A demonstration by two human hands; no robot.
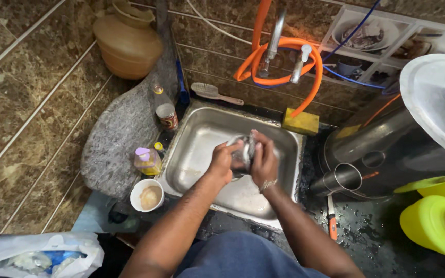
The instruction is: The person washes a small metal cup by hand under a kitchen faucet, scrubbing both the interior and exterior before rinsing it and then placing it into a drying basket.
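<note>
Both hands are over the steel sink, mid-basin: left hand and right hand clamped around a small steel vessel, scrubbing looks underway, not rinsed yet. Soap bottle at the sink's left edge, yellow sponge on its far rim, tap beyond, dry.

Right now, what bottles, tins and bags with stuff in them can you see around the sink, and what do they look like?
Soap bottle: left of the sink, yellow liquid, purple cap.
Small tin: by the sink's back left corner, round, with a reddish-brown label.
White cup: front left of the sink, round, beige paste inside.
Plastic bag: bottom left, white and crumpled, something blue inside.
Both hands, left hand and right hand, hold a shiny metal item over the sink.
</note>
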